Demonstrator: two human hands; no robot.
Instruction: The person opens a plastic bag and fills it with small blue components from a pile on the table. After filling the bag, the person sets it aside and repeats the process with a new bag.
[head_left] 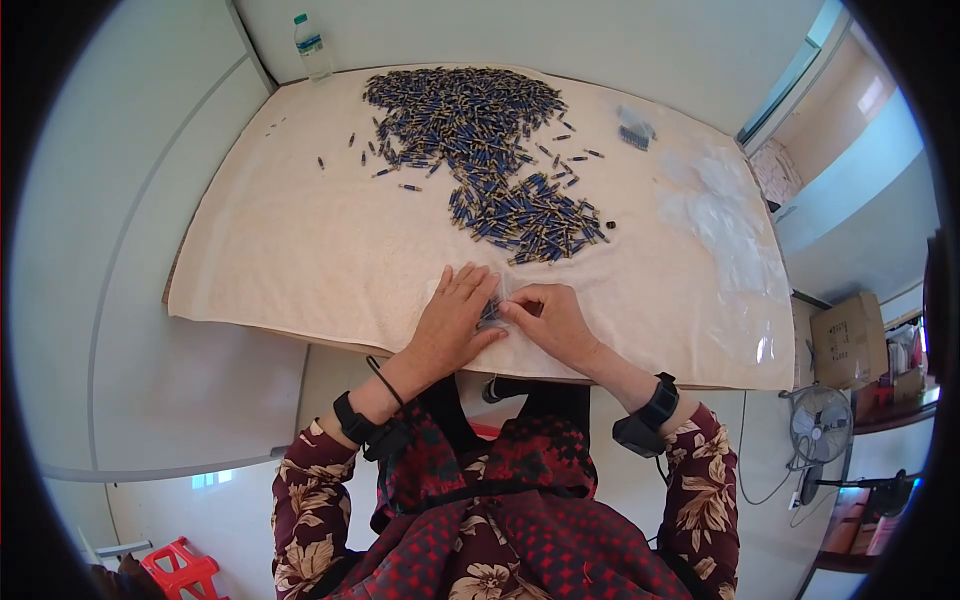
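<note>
The person's two hands meet at the near edge of the bench (250,330), which is covered with a cream towel (300,240). The left hand (452,322) lies nearly flat, fingers stretched out and close together, its fingertips resting on a small clear bag (492,306) with a few dark pieces inside. The right hand (552,320) is curled, thumb and fingertips pinched on the same bag from the other side, so the bag sits right between the two hands, on the towel. Just beyond the fingers a big heap of small blue-and-gold parts (480,150) spreads away across the towel, with a few strays off to the left of it. Farther out past the right hand lies a loose pile of clear plastic bags (720,210), and beyond that a small dark bundle (634,130). A water bottle (311,46) stands at the far corner, well beyond the left hand; its blue label is too small to read. Both wrists wear black bands. A cardboard box (848,340) off to the right shows no writing I can make out.
</note>
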